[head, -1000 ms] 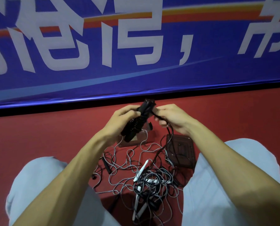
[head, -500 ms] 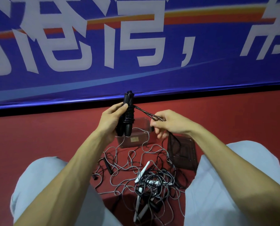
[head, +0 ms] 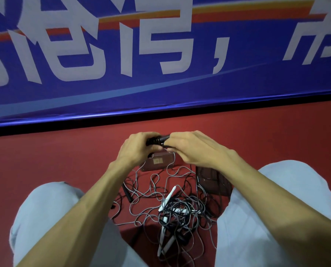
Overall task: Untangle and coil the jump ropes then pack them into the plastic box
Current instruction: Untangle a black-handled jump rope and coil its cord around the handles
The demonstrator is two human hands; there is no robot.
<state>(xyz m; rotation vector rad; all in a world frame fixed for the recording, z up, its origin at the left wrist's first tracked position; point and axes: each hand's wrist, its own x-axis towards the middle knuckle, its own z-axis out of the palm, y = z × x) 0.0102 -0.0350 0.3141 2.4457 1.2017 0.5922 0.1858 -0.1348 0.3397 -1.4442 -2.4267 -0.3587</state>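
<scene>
Left hand and right hand grip a wound black jump rope above the red floor.
The left hand curls round the bundle, whose cord is wrapped about its handles; the right hand pinches the other end. Just below, the clear plastic box sits on the floor, its far side hidden by both hands. Between the knees sprawls the tangle of ropes with white handles. Right of the box lies what may be its lid. A blue banner stands behind.

Black rope coil in left hand, right hand
</scene>
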